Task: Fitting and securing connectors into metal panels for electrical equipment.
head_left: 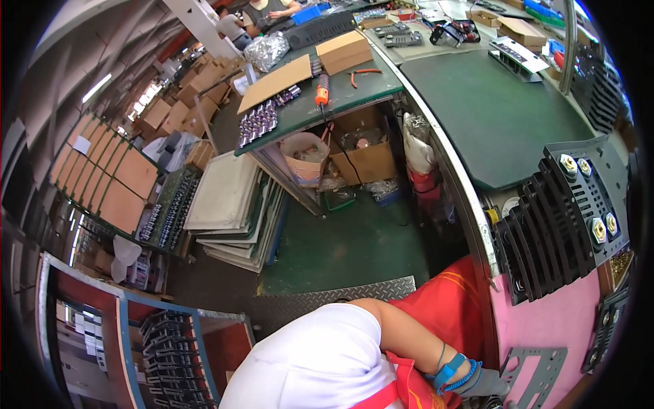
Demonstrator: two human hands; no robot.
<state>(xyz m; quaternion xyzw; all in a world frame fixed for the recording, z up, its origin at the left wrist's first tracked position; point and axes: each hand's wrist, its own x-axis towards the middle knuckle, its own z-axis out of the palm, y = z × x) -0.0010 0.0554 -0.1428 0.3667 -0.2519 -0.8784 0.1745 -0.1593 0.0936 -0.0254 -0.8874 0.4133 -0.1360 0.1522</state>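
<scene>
My left hand (482, 384), in a grey glove with a blue strap at the wrist, is low at the right. Its fingers look closed beside a flat grey metal plate with cutouts (550, 371); dark metal parts show just under the hand, and what it grips cannot be made out. The plate lies on a pink work surface (512, 326). Beyond it stands a row of black slotted metal panels (545, 238), the nearest one carrying brass-coloured round fittings (599, 230). My right hand is out of the picture.
A green-topped bench (490, 116) runs along the right. On a side table lie an orange-handled screwdriver (322, 92), red-handled pliers (354, 78) and cardboard boxes. Stacked boards (221, 194) stand on the floor, a rack of black parts (170, 354) nearby. A co-worker (269, 12) is far off.
</scene>
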